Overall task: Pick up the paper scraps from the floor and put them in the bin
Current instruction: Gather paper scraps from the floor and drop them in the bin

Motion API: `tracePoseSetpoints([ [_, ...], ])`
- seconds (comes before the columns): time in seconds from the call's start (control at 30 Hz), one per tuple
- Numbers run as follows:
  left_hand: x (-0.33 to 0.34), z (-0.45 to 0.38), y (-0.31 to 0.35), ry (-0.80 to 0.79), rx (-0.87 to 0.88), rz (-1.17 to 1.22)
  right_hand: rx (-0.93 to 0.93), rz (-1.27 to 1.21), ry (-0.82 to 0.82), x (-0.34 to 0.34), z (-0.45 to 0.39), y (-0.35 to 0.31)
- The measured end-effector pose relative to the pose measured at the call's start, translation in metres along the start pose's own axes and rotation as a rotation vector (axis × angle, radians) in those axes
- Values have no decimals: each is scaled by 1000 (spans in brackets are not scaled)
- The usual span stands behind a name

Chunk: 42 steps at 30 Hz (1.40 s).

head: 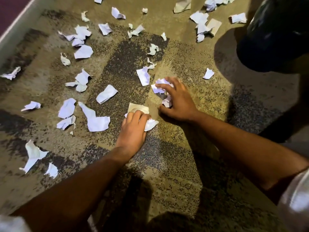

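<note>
Down on the carpet (pixel 184 164), both hands work among the paper scraps (pixel 93 118). The left hand (pixel 133 126) curls over a crumpled white scrap (pixel 150 124), gripping it, with its fingertips on a tan scrap (pixel 138 107) just beyond. The right hand (pixel 177 101) is spread with bent fingers clawing round a small bunch of white scraps (pixel 158 87); another bit (pixel 167 102) sits under its palm.

A pale wall edge (pixel 15 29) bounds the floor at far left. The black bin (pixel 274 34) stands at far right, well apart from the hands, with bare carpet between. Near the person the carpet is free of paper.

Roughly thirty white scraps lie loose, most to the left and far side of the hands; an exact count cannot be told because several overlap. Three tan pieces show: one at the left hand, two at far right (pixel 182 5) (pixel 214 26).
</note>
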<state>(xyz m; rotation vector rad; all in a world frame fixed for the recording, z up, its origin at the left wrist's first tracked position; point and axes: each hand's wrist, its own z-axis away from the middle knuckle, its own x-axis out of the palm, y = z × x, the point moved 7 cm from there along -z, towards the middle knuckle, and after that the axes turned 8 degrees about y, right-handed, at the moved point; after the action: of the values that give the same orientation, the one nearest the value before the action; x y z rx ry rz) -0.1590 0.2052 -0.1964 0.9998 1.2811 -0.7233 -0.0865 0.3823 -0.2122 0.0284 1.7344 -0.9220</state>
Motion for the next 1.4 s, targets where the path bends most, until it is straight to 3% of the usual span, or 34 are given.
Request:
tracePoseSetpoints([
  [0.13, -6, -3, -12, 30, 31, -137, -78, 117, -39, 9, -5, -7],
  [0.23, -7, -9, -17, 78, 41, -175, -100, 142, 65, 9, -3, -15],
  [0.4, 7, -16, -19, -70, -30, -86, -113, 71, 253, 8, 8, -29],
  [0.47, 2, -13, -15, -14, -44, -68, -108, 54, 262, 8, 8, -32],
  [0.7, -7, -13, -6, 122, -69, 74, 121, -94, 180, -4, 14, -27],
  [0.93, -10, -24, -6, 129, -198, 210, 456, -564, 340, -14, 23, -5],
  [1.1, -19, -25, -18, 293, -643, 577, 684, -955, 334, 7, 37, -8],
  [1.2, -9, -25, -2, 343, -791, 895, 827, -1185, 320, 30, 49, -16],
  [1.3, 0, -25, 23, 349, -831, 1124, 922, -1429, 338, 36, 56, -31],
  [1.4, 1, -28, 39, 329, -824, 1172, 954, -1557, 379, 36, 55, -33],
])
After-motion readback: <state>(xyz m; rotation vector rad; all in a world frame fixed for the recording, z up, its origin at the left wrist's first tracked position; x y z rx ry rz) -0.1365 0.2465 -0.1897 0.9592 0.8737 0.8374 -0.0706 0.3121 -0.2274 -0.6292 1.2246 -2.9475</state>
